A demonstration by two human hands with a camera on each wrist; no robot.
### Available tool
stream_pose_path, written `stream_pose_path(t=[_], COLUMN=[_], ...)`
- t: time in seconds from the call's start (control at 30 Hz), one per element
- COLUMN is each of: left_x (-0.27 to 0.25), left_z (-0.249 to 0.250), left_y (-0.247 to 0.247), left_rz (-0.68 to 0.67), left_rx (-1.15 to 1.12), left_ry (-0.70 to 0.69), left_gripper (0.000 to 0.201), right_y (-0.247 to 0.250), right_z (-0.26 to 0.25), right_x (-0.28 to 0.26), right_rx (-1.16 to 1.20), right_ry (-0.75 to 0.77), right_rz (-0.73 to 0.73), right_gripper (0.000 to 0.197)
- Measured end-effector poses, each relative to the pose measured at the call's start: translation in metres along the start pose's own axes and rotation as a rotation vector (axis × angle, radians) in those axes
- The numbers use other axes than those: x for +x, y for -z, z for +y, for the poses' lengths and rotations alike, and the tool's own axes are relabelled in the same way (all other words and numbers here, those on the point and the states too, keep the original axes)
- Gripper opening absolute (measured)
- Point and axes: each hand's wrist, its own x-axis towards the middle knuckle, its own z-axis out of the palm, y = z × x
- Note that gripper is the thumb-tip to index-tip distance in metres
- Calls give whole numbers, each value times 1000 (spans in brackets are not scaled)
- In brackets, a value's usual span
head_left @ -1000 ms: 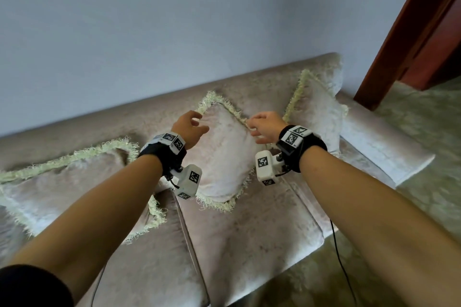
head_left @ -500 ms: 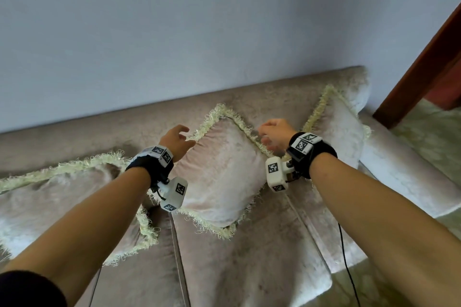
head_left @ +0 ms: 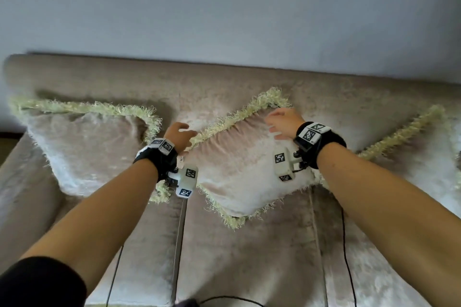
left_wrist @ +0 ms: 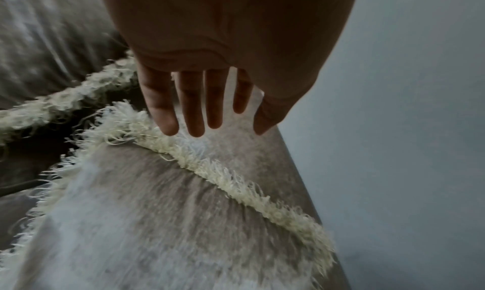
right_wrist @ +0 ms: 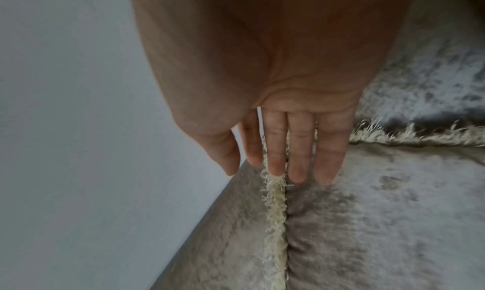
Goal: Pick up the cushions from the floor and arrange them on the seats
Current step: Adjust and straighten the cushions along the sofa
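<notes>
Three beige velvet cushions with pale fringe lean against the sofa back. The middle cushion [head_left: 239, 169] [left_wrist: 147, 222] [right_wrist: 380, 222] stands on a corner like a diamond. My left hand [head_left: 180, 136] [left_wrist: 207, 112] hovers at its upper left fringed edge with fingers straight and spread, holding nothing. My right hand [head_left: 283, 123] [right_wrist: 286, 159] is at the cushion's top corner, fingers straight, tips touching the fringe. The left cushion [head_left: 84, 149] and the right cushion [head_left: 424, 154] flank it; the right one is cut off by the frame edge.
The beige sofa [head_left: 244, 257] has seat pads in front of the cushions and a low backrest [head_left: 174, 82] against a pale blue-grey wall [head_left: 224, 7]. A black cable [head_left: 346, 257] hangs from my right wrist over the seat.
Both hands have let go of the middle cushion's edges and opened their fingers. The view has swung left, so the doorway is out of sight and the sofa's left end shows.
</notes>
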Motion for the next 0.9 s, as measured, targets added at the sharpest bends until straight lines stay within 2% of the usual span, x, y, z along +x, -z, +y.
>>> stream_pose_path(t=[0.03, 0.1, 0.2, 0.27, 0.33, 0.43, 0.53, 0.6, 0.7, 0.8, 0.9], left_x=[4, 9, 17, 26, 38, 62, 74, 84, 107, 121, 124], left_z=[-9, -24, -46, -55, -62, -74, -74, -74, -77, -81, -88], left_y=[-1, -4, -9, -11, -11, -13, -19, -22, -24, -33, -48], left_rz=[26, 75, 114, 137, 139, 143, 102, 88, 92, 24, -10], left_rx=[-29, -66, -88, -120, -134, -143, -117, -74, 35, 60, 59], left_ry=[28, 73, 146, 194, 241, 280, 296, 265, 230, 263, 259], left_gripper=[44, 42, 46, 46, 48, 53, 61, 64, 69, 72, 66], right_y=[-4, -11, -22, -26, -29, -36, -38, -40, -40, -43, -41], right_z=[1, 4, 8, 9, 8, 12, 20, 27, 35, 44, 49], right_x=[10, 30, 56, 69, 81, 96, 104, 115, 134, 144, 149], right_rx=[-36, -132, -245, -329, -407, -518, -699, -770, -807, -837, -960], right_ry=[20, 69, 113, 145, 165, 213, 190, 152, 105, 136, 158], right_rz=[-6, 4, -11, -22, 62, 182, 133, 81, 62, 63, 72], right_gripper=[3, 10, 4, 20, 45, 60, 76, 81, 78, 81, 86])
